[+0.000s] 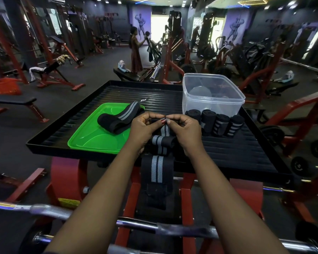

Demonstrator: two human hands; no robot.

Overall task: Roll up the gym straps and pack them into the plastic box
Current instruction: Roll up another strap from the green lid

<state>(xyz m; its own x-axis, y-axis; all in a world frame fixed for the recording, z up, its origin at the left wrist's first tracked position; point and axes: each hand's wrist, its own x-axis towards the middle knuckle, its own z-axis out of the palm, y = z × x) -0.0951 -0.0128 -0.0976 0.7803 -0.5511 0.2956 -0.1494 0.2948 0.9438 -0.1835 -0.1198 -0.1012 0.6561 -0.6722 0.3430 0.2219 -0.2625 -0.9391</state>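
a striped strap (157, 169) trails off the black tray's (237, 153) near edge. left hand (142, 129) and right hand (185, 131) pinch its far end, so rolling looks barely begun. beyond, four rolled straps (222, 123) stand just beside the clear plastic box (212, 96), unpacked. another strap (118, 118) lies loose on the green lid (85, 136).

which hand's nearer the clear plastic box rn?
Right. The right hand is just in front and left of the clear plastic box; the left hand is farther left, by the green plastic lid.
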